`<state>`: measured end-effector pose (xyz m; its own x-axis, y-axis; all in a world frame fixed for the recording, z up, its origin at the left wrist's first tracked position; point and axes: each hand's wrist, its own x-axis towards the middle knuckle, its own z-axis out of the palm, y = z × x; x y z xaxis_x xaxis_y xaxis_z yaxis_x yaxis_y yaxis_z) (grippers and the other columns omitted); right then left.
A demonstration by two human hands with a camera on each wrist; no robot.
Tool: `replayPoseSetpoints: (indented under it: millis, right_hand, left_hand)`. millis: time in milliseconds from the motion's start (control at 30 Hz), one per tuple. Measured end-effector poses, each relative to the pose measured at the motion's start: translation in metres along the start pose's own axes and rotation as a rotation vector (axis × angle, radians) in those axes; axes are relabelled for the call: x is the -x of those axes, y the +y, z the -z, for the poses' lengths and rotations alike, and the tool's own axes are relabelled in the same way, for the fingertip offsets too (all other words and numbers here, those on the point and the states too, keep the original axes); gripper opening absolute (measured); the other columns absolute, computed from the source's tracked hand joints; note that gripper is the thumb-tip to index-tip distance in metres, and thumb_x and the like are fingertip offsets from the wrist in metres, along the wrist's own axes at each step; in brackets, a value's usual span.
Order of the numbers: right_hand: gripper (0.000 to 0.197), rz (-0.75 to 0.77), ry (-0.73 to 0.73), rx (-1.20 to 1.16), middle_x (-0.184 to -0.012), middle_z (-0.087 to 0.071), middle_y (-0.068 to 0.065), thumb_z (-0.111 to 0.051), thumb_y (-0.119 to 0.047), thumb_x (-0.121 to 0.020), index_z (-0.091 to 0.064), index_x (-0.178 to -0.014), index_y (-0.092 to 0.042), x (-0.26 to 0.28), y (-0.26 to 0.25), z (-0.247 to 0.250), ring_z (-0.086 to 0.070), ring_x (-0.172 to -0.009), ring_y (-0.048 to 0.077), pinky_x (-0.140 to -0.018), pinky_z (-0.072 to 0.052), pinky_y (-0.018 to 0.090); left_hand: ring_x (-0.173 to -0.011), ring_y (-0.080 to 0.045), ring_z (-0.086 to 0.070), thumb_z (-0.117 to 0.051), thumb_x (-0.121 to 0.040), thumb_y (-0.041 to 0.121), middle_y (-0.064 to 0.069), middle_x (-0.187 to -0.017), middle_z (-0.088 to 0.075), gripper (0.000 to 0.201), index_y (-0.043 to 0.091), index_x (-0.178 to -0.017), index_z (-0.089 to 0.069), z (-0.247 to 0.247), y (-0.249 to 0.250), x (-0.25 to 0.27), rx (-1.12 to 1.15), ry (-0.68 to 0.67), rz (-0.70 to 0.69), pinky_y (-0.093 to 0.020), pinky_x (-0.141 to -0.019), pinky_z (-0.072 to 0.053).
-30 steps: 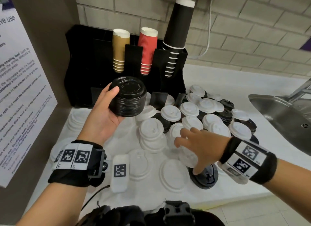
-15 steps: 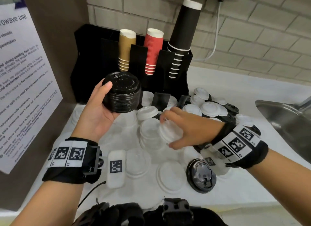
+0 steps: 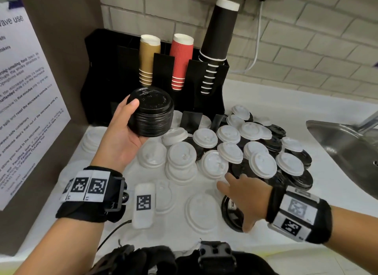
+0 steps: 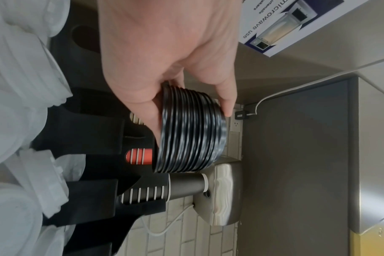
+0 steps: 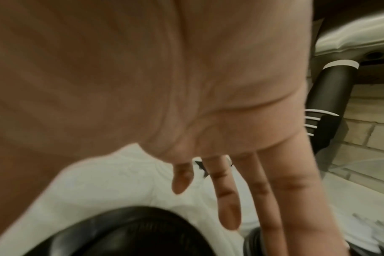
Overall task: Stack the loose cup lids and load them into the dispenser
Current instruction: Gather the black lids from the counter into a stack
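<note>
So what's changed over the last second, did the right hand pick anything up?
No. The right hand swung in over the white lids, then came back toward the single black lid near the counter edge, open and empty. The left hand still holds the black lid stack.

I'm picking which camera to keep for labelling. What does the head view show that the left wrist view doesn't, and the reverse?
Head only: the right hand open above a loose black lid, the lid pile and the sink.

Left wrist only: the black stack's separate rims edge-on, and the wall socket.

Both: the left hand gripping the black stack, the dispenser and the red cups.
</note>
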<state>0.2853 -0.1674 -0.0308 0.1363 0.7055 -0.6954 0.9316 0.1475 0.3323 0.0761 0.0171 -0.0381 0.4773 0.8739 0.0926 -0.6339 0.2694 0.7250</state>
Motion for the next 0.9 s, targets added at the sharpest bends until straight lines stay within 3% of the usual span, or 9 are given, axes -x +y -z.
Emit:
replayPoseSetpoints:
  millis: [233,367,467,533,633,767,900]
  right_hand:
    - [0.097,0.026,0.036,-0.035,-0.132,-0.028,0.011,-0.083,-0.033,-0.065,-0.02,-0.138,-0.024,-0.004,-0.004,-0.014,-0.038,-0.087,0.024,-0.059,-0.041,0.034]
    - [0.098,0.074,0.044,-0.044,-0.134,-0.026,0.01,-0.082,-0.038,-0.065,-0.018,-0.139,-0.027,-0.003,0.0,-0.006,-0.035,-0.087,0.023,-0.063,-0.047,0.034]
    - [0.09,0.117,0.125,-0.106,-0.124,-0.029,0.004,-0.08,-0.042,-0.063,-0.022,-0.131,-0.029,0.0,0.011,0.014,-0.043,-0.09,0.022,-0.063,-0.051,0.035]
    - [0.082,0.158,0.229,-0.212,-0.115,-0.031,0.0,-0.08,-0.042,-0.062,-0.028,-0.124,-0.03,0.003,0.022,0.031,-0.05,-0.091,0.022,-0.067,-0.054,0.038]
    - [0.074,0.229,0.485,-0.461,-0.108,-0.035,-0.005,-0.081,-0.035,-0.061,-0.036,-0.12,-0.031,0.007,0.039,0.057,-0.05,-0.087,0.016,-0.068,-0.049,0.029]
    - [0.06,0.335,0.865,-0.799,-0.105,-0.046,0.0,-0.077,-0.024,-0.068,-0.045,-0.118,-0.027,0.007,0.054,0.087,-0.049,-0.096,0.011,-0.08,-0.044,0.022]
    - [0.049,0.353,1.069,-1.037,-0.102,-0.05,-0.007,-0.062,-0.029,-0.077,-0.043,-0.122,-0.038,0.002,0.049,0.107,-0.047,-0.085,-0.002,-0.072,-0.041,0.01]
  left_hand:
    - [-0.125,-0.024,-0.058,-0.055,-0.094,0.031,-0.009,-0.137,-0.059,0.053,0.013,-0.143,-0.045,-0.012,-0.007,-0.001,-0.02,-0.017,0.026,-0.037,-0.086,-0.056]
    - [-0.125,-0.025,-0.057,-0.056,-0.093,0.028,-0.008,-0.135,-0.06,0.048,0.014,-0.139,-0.047,-0.015,-0.01,0.0,-0.012,-0.036,0.03,-0.036,-0.086,-0.056]
    - [-0.123,-0.025,-0.059,-0.064,-0.083,0.028,-0.009,-0.135,-0.058,0.063,0.014,-0.141,-0.044,-0.018,-0.012,0.002,-0.035,-0.04,0.035,-0.035,-0.084,-0.057]
    - [-0.121,-0.024,-0.06,-0.071,-0.074,0.029,-0.01,-0.135,-0.058,0.075,0.014,-0.142,-0.042,-0.018,-0.012,0.003,-0.039,-0.035,0.048,-0.034,-0.081,-0.058]
    - [-0.112,-0.02,-0.065,-0.08,-0.068,0.025,-0.006,-0.127,-0.062,0.075,0.018,-0.135,-0.048,-0.018,-0.015,0.005,-0.022,-0.049,0.059,-0.031,-0.077,-0.058]
    - [-0.108,-0.017,-0.067,-0.06,-0.078,0.005,-0.005,-0.126,-0.062,0.07,0.016,-0.145,-0.041,-0.019,-0.018,0.006,-0.036,-0.071,0.07,-0.028,-0.076,-0.058]
    - [-0.107,-0.017,-0.067,-0.061,-0.075,0.0,-0.002,-0.119,-0.066,0.075,0.013,-0.145,-0.04,-0.021,-0.02,0.007,-0.087,-0.104,0.084,-0.027,-0.078,-0.058]
